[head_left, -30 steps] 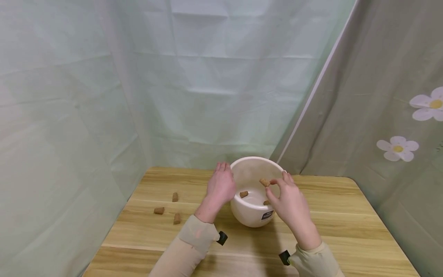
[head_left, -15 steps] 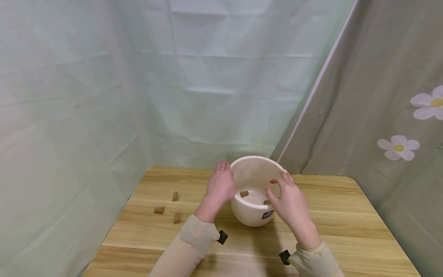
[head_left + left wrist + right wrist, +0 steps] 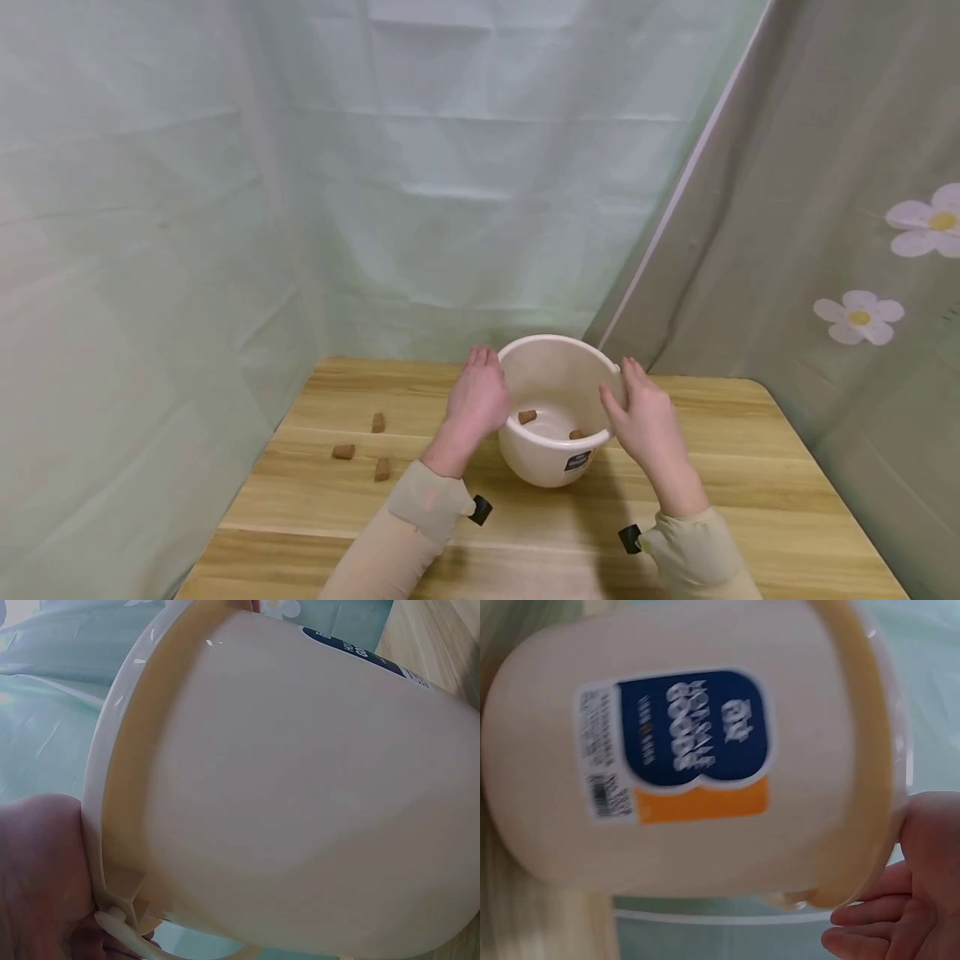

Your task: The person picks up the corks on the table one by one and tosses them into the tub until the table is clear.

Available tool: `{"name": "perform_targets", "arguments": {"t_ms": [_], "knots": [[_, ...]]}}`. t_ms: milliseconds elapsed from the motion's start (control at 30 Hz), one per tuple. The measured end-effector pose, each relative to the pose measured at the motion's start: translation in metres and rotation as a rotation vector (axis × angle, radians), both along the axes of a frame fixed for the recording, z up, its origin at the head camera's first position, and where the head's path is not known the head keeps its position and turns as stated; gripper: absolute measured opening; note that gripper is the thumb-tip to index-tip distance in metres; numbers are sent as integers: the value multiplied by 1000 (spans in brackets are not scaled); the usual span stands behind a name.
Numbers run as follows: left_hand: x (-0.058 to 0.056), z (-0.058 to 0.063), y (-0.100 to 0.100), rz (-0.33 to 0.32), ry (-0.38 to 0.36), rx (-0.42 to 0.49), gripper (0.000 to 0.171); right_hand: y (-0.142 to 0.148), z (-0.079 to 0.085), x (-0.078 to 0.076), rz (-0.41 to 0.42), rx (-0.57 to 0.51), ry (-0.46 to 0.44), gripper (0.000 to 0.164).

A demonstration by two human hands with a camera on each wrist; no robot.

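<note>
- Bucket [image 3: 536, 468]: cream plastic, smooth, with a soft sheen; small bright highlights along the rim [image 3: 124, 701] suggest a glossier finish there.
- Handle [image 3: 129, 934]: pale, smooth plastic by its look.
- Label [image 3: 697, 731]: smooth and flat, printed; paper or film, cannot tell which.
- Corks [image 3: 343, 452]: brown, matt, apparently natural cork.
- Table [image 3: 765, 492]: wood or wood-look top, strongly grained, smooth, faintly satiny.
- Pale green hanging [image 3: 480, 208]: thin, creased sheet, cloth or plastic, with a slight sheen.
- Grey-brown hanging [image 3: 757, 250]: similar sheet, duller, with printed flowers [image 3: 859, 317].
- Sleeves [image 3: 693, 546]: soft, matt cloth.
</note>
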State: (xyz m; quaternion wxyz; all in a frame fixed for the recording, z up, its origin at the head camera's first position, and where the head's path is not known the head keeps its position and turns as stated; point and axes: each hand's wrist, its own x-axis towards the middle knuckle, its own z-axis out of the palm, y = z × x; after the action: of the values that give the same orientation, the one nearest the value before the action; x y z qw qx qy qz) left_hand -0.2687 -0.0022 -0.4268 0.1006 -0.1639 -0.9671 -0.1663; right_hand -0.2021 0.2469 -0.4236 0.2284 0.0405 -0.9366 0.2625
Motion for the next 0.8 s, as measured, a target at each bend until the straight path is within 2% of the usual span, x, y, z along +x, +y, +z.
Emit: {"name": "perform_targets", "arguments": {"t_ms": [167,300,533,700,800], "knots": [[-1,0,-1,8,-22,16,47,4,-5,-3,0,-11,-86,59],[-3,0,-1,7,-23,18,48,4,-8,-4,-6,-37,-109,57],[-1,0,-2,13,-31,13,47,3,-13,-2,-41,-159,-144,52],[-1,-2,-2,13,-28,21,47,1,-18,-1,-50,-194,-129,49],[-2,-3,-3,13,-28,61,46,-1,-18,-1,-54,-185,-108,50]]}}
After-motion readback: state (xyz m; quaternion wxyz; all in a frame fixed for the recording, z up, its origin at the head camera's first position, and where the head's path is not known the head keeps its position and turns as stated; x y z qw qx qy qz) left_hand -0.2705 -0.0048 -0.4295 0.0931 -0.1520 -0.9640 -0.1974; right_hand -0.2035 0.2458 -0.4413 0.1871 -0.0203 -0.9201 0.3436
